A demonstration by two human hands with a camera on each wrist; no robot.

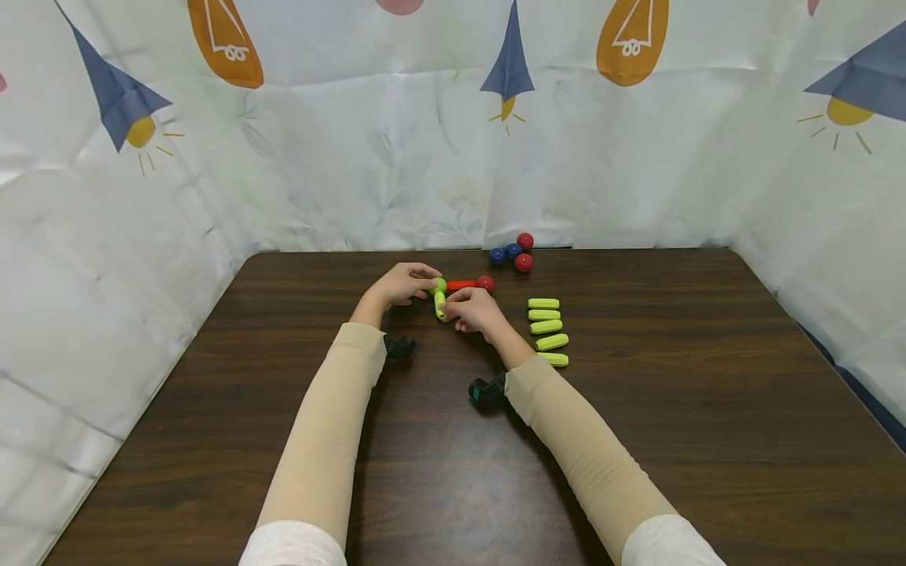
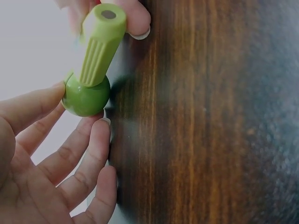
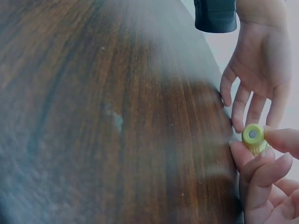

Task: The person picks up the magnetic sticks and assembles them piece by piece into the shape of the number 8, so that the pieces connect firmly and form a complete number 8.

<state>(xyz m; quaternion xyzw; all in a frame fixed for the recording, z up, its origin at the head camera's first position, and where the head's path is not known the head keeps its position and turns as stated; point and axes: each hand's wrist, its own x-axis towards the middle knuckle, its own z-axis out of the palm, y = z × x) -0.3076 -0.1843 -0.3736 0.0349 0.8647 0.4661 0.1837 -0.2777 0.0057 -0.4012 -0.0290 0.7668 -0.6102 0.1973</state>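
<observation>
My left hand pinches a green ball between its thumb and fingers. From that ball a yellow-green ribbed rod points toward me, its free end showing a round grey metal disc. My right hand holds this rod near the free end, thumb and fingers on either side; the right wrist view shows the rod's end between them. A red rod runs rightward from the green ball to a red ball. Whether the rods touch the ball is partly hidden by my fingers.
Several yellow-green rods lie in a column right of my right hand, the nearest partly behind my forearm. Loose blue balls and red balls sit near the far table edge. A patterned curtain hangs behind the brown table.
</observation>
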